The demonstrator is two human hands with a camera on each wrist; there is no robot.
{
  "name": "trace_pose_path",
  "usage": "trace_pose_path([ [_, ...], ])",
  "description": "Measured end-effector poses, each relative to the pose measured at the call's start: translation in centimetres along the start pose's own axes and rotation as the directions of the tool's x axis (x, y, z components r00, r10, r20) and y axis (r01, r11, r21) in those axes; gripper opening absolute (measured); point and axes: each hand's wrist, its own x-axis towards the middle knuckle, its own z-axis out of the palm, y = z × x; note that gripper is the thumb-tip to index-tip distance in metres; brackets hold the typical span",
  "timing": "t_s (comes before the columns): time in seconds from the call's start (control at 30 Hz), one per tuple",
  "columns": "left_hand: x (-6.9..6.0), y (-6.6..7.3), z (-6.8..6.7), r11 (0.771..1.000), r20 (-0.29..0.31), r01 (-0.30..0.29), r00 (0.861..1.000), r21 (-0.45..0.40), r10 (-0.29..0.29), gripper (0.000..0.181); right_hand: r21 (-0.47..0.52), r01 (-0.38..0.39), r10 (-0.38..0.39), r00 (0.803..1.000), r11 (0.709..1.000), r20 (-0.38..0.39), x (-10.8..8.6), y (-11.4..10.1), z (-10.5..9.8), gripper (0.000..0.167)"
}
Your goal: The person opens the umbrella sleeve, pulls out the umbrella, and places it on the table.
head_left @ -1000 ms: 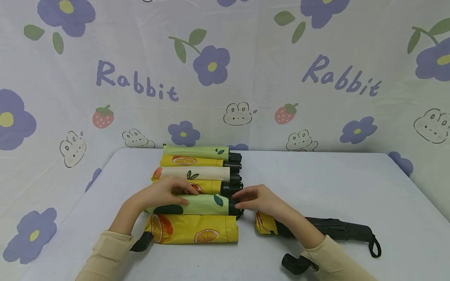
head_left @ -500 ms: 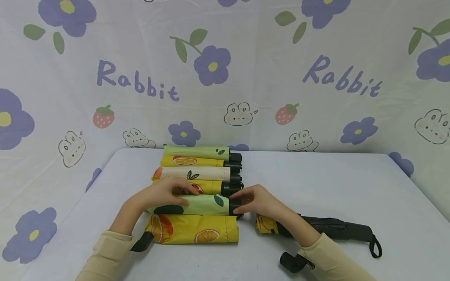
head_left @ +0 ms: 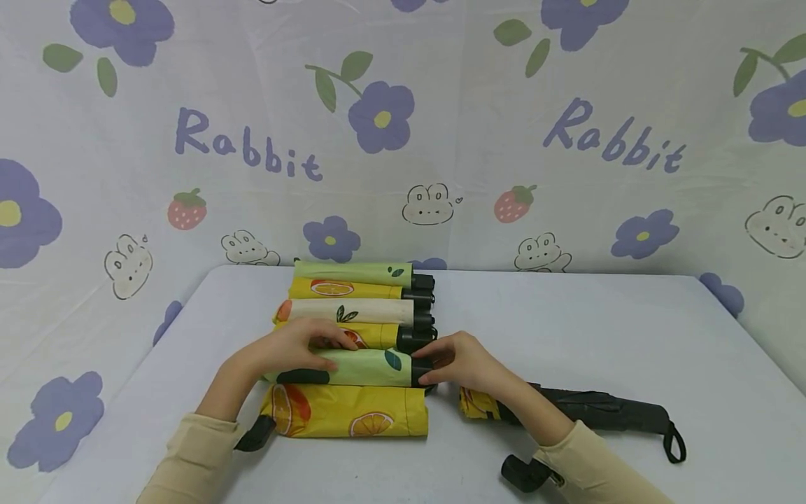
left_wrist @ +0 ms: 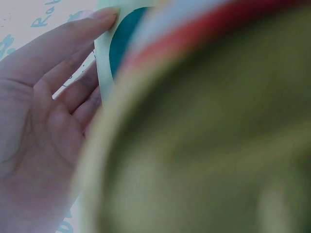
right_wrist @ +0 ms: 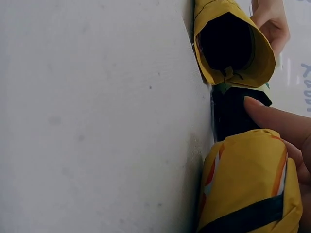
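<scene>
Umbrella (head_left: 368, 369) in both hands, the green one with dark leaf shapes, is lying second from the front in a stack of rolled ones on the white table (head_left: 567, 315). The left hand (head_left: 299, 346) is pinching it across the middle, thumb on the near side and fingers over the far side. That hand is covering a good chunk of it, so I'm not getting a proper look at its left end. The right hand (head_left: 462, 360) is pinching its black end between thumb and fingers, hiding part of that too.

Behind it, a yellow umbrella (head_left: 380, 336) is losing its left part to the left hand. Past that, a cream umbrella (head_left: 380, 311), another yellow one and a pale green umbrella (head_left: 349, 273) are showing better. Up front, a yellow roll (head_left: 340, 413) is lying with a black handle (head_left: 257, 432) at its left; the left sleeve (head_left: 198, 448) is sitting just beside that handle. In the right wrist view the roll's near end is gaping, too dark to see into.

Over on the right, the forearm is crossing a yellow-and-black umbrella (head_left: 604, 409), and the right sleeve (head_left: 592, 458) is swallowing most of whatever a black knob (head_left: 525, 473) is belonging to. The left wrist view is mostly getting blocked by a blurry olive shape (left_wrist: 209, 136); I'm not managing to identify it.
</scene>
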Motion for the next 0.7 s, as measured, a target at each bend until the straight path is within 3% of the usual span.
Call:
trace_pose_path([
  [0.27,0.0,0.2,-0.3,1.000,0.025,0.019,0.999,0.000,-0.019,0.044,0.145,-0.064,0.068,0.997,0.987,-0.024,-0.5,-0.2,0.0,0.036],
  [0.7,-2.3,-0.9,-2.3,0.993,0.072,0.121,0.990,0.000,-0.121,0.045,0.168,-0.115,0.120,0.993,0.979,-0.018,-0.7,-0.6,-0.1,0.037],
])
